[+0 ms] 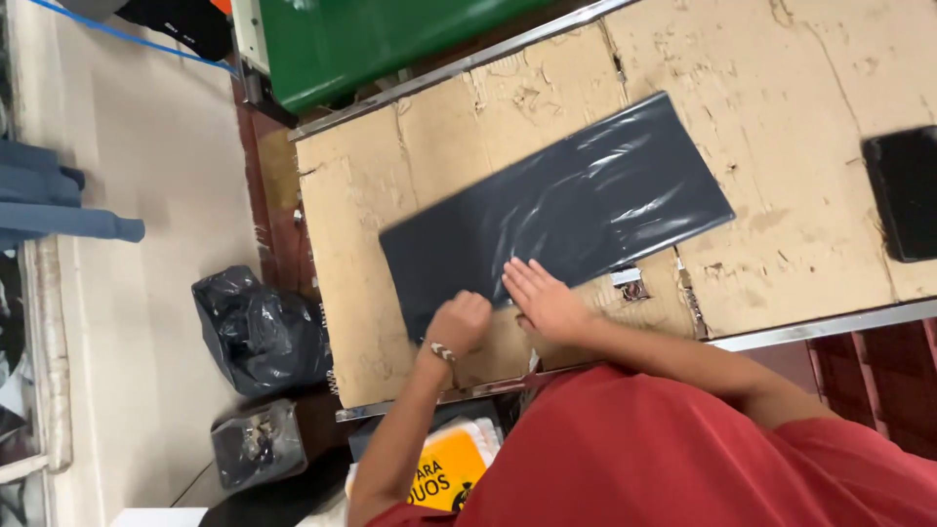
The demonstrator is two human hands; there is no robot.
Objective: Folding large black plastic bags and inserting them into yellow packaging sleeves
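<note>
A long dark grey plastic bag [561, 210] lies flat and slanted across a worn cardboard-covered table [781, 117]. My left hand [457, 324] rests at the bag's near lower edge with its fingers curled in; whether it pinches the plastic is hidden. A beaded band circles that wrist. My right hand [543, 301] lies flat beside it, fingers spread, with the fingertips on the bag's edge and the palm on the cardboard.
A black flat object [903, 192] sits at the table's right edge. A green machine [381, 39] stands beyond the far edge. Left of the table, black filled bags [259, 332] sit on the pale floor, with a yellow-labelled item [444, 468] below the table.
</note>
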